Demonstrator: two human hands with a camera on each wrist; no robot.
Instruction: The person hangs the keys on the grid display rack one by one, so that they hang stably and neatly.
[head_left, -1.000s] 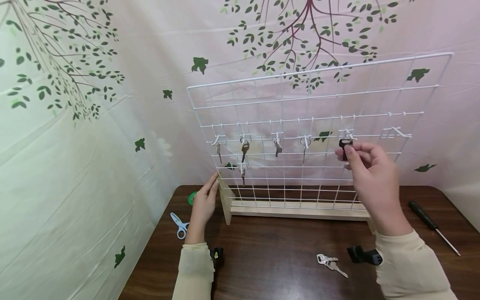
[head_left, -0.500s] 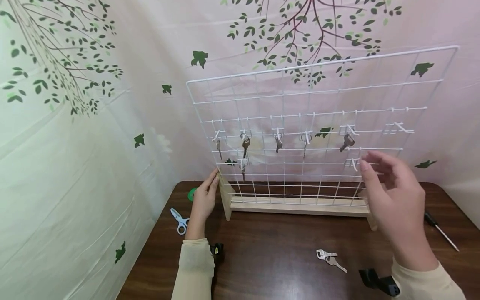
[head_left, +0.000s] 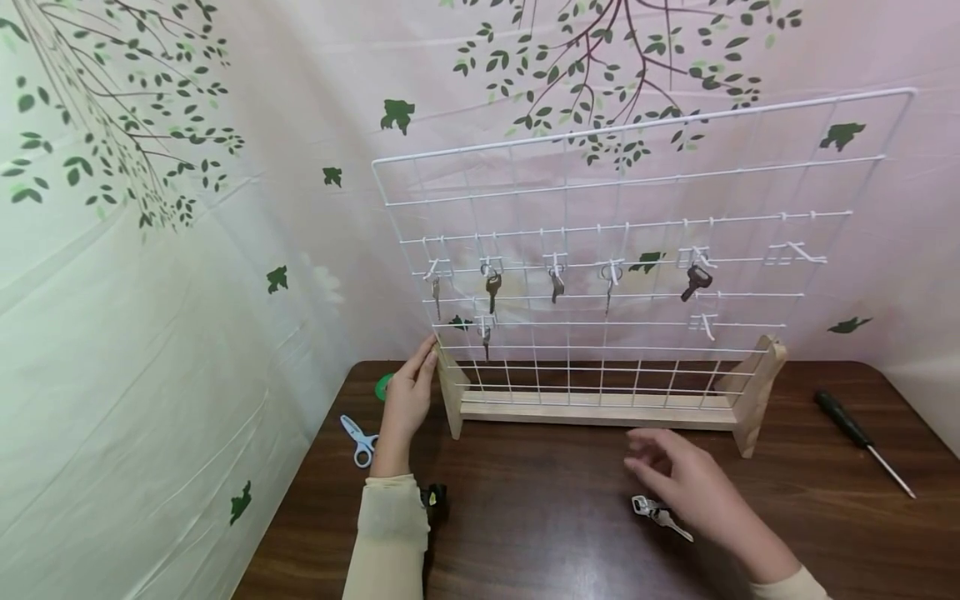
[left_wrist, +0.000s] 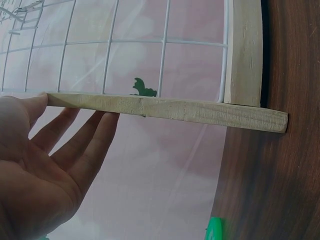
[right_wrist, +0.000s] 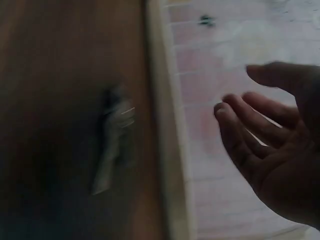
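Observation:
A white wire grid rack (head_left: 525, 325) stands on the table in a wooden base. My left hand (head_left: 407, 404) holds the rack's left wooden side panel (left_wrist: 165, 109), thumb on one side and fingertips on the other. Over the table, my right hand (head_left: 693, 487) is just above a pair of silver keys (head_left: 660, 517), partly covering them; its fingers are apart and hold nothing. The right wrist view shows the loose keys (right_wrist: 114, 142) blurred. A dark-headed key (head_left: 697, 282) hangs from a hook at the grid's right. Several other keys (head_left: 492, 287) hang further left.
Bare white hooks (head_left: 798, 252) sit at the grid's right and lower right (head_left: 703, 325). A screwdriver (head_left: 862, 442) lies at the right of the table (head_left: 540, 517). Blue scissors (head_left: 360, 442) and a green round object (head_left: 382, 387) lie at the left.
My right hand has let go of the dark-headed key, now hanging on its hook, and moved down to the loose keys. The left hand stays at the side panel.

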